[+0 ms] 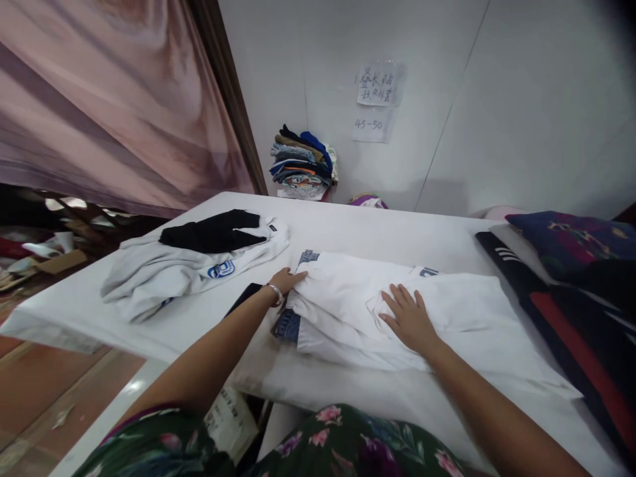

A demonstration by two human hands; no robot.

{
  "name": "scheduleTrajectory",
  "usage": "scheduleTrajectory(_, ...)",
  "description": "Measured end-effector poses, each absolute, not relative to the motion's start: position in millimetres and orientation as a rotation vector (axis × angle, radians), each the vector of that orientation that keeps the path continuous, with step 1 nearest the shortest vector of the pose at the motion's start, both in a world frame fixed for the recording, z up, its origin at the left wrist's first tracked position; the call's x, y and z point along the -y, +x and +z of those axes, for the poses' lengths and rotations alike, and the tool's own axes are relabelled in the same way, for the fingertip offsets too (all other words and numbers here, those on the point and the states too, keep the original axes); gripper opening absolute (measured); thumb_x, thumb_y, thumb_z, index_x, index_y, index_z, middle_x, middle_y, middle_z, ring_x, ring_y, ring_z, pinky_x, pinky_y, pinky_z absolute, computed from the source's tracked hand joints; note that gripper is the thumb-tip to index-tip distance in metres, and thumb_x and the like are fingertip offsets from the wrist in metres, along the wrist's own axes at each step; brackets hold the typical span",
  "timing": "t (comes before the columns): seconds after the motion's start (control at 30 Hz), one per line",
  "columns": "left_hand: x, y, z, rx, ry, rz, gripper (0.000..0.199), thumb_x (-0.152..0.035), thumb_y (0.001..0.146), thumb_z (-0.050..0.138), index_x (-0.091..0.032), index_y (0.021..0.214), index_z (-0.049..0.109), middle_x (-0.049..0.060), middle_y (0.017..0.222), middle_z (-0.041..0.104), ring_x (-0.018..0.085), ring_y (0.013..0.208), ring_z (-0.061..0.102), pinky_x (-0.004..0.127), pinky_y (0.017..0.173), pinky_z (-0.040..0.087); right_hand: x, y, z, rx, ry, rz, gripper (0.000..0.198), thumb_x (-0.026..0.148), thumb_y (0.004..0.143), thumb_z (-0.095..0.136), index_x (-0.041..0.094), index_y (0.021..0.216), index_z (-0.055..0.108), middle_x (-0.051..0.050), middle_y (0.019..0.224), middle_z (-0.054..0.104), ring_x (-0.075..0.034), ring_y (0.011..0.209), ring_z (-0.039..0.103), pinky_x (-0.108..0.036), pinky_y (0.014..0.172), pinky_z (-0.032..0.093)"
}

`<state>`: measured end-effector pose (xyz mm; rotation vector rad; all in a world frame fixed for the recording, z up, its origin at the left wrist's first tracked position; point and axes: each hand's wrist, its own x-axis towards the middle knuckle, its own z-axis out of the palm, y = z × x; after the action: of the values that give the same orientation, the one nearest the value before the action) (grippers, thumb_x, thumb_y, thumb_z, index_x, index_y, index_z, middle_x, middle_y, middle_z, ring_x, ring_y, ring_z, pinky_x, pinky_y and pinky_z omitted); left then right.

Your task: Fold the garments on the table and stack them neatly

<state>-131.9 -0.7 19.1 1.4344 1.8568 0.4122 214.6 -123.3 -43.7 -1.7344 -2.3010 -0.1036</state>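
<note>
White garment [348, 291]: lies spread lengthwise on the table [372, 235] in front of us, its near side rumpled, with denim [289, 326] peeping out beneath its left end.
Left hand [289, 281]: rests on that left end; we cannot tell whether its fingers pinch the fabric.
Right hand [410, 319]: lies palm down near the middle, fingers spread, gripping nothing, well apart from the left.
Step in hand: we judge it to be smoothing the white garment flat.
Next move: in our judgement, it calls for a sure hold at the left end and a steady right palm, so the layers stay aligned.
Grey top [173, 271]: lies crumpled at our left.
</note>
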Motion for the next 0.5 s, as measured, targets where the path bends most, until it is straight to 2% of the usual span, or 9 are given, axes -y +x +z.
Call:
scheduleTrajectory(0.13, 3.9, -127.7, 26.1, -1.688, 1.283, 0.421, 0.063, -0.067, 0.074, 0.060, -0.012, 0.105, 0.066, 0.015, 0.102, 0.073, 0.027, 0.090, 0.070, 0.033, 0.072, 0.058, 123.7, 217.7, -43.0, 2.255, -1.721, -0.035, 0.052, 0.053, 0.096, 0.034, 0.028, 0.140, 0.047, -0.008, 0.151, 0.038, -0.030, 0.143, 0.028, -0.059, 0.113, 0.019)
scheduleTrajectory(0.23, 5.9, -126.3, 30.1, -1.486, 1.066, 0.469, 0.055, -0.065, 0.070, 0.067, -0.015, 0.093, 0.068, 0.015, 0.096, 0.075, 0.026, 0.087, 0.071, 0.032, 0.076, 0.059, 123.7, 218.8, -41.2, 2.208, -1.741, 0.107, 0.053, 0.055, 0.096, 0.032, 0.028, 0.137, 0.051, -0.006, 0.150, 0.040, -0.028, 0.143, 0.028, -0.058, 0.115, 0.017)
scheduleTrajectory(0.37, 11.1, -125.4, 34.0, -1.328, 0.912, 0.537, 0.054, -0.057, 0.061, 0.078, -0.015, 0.094, 0.068, 0.014, 0.097, 0.075, 0.027, 0.089, 0.071, 0.034, 0.079, 0.059, 123.4, 216.7, -39.7, 2.139, -1.768, 0.234, 0.054, 0.058, 0.095, 0.033, 0.028, 0.135, 0.053, -0.007, 0.150, 0.041, -0.029, 0.143, 0.027, -0.057, 0.115, 0.016)
scheduleTrajectory(0.5, 16.2, -124.1, 33.9, -1.227, 0.980, 0.563, 0.059, -0.052, 0.057, 0.082, -0.017, 0.101, 0.066, 0.013, 0.100, 0.074, 0.029, 0.094, 0.070, 0.037, 0.082, 0.058, 125.6, 209.5, -41.2, 2.108, -1.775, 0.157, 0.055, 0.057, 0.094, 0.034, 0.028, 0.138, 0.048, -0.007, 0.155, 0.030, -0.029, 0.145, 0.023, -0.058, 0.115, 0.016)
